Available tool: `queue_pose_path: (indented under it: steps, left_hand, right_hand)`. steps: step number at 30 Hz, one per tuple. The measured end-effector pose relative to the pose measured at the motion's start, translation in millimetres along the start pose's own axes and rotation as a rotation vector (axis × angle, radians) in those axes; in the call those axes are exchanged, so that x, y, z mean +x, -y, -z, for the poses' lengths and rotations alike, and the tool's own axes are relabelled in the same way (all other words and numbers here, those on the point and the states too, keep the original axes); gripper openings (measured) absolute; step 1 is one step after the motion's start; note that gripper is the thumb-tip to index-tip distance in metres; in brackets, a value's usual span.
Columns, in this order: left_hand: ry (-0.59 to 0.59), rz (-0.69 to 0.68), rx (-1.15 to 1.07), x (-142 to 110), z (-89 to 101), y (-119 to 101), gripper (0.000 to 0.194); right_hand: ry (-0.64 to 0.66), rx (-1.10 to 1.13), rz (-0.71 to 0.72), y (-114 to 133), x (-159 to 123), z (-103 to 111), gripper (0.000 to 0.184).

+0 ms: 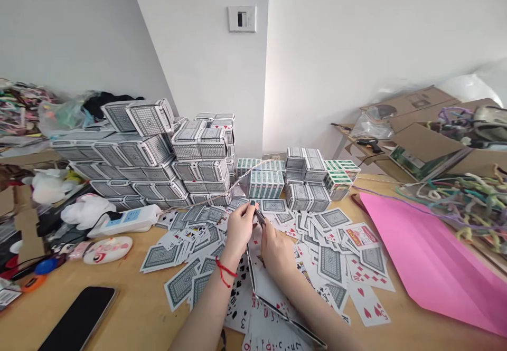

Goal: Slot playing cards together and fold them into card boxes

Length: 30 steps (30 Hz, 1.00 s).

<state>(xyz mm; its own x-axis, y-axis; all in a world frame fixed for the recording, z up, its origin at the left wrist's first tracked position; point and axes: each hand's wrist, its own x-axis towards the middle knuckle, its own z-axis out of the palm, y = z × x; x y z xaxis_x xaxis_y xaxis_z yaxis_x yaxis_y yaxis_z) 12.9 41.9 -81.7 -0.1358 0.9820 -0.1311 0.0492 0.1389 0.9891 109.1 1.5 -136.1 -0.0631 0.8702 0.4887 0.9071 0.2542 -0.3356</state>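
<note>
My left hand (240, 232), with a red string round its wrist, and my right hand (276, 249) meet above the table, both pinching playing cards (259, 215) that lean together edge to edge. More cards stand on edge below my hands, forming a card structure (253, 282) that runs toward me. Loose playing cards (336, 258) lie scattered face up and face down all around it on the wooden table (130, 314).
Stacks of card boxes (150, 155) fill the back of the table, with smaller stacks (307, 179) to the right. A pink sheet (428, 256) lies at right, pipe cleaners (455, 198) and cardboard boxes (431, 134) behind it. A black phone (79, 319) and a white device (127, 219) lie at left.
</note>
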Motion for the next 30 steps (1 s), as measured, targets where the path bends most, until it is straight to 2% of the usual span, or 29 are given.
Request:
queue_pose_path:
  steps: [8, 13, 16, 20, 24, 27, 30]
  left_hand:
    - [0.014, 0.031, -0.030, -4.3, -3.1, -5.5, 0.030]
    - [0.039, 0.027, -0.027, -5.0, -0.5, -8.1, 0.030]
    - [0.059, 0.028, -0.037, -3.1, 6.4, -11.0, 0.032]
    - [0.105, 0.055, -0.036, 0.5, 20.1, -16.3, 0.032]
    - [0.171, 0.102, 0.023, 4.0, 35.2, -19.6, 0.030]
    - [0.217, 0.121, 0.042, 7.1, 45.8, -19.1, 0.031]
    - [0.207, 0.115, 0.040, 11.2, 55.7, -16.9, 0.035]
  right_hand:
    - [0.019, -0.040, -0.044, -0.5, 2.7, 3.3, 0.027]
    - [0.032, 0.042, -0.067, -4.3, 5.4, 6.6, 0.027]
    - [0.071, 0.206, -0.103, -5.0, 6.3, 7.6, 0.025]
    - [0.190, 0.529, -0.218, -5.8, 9.7, 7.4, 0.040]
    - [0.244, 0.694, -0.306, -8.9, 13.5, 4.0, 0.046]
    - [0.251, 0.760, -0.298, -10.2, 14.3, 2.3, 0.035]
    - [0.246, 0.719, -0.260, -10.3, 13.6, 2.5, 0.018]
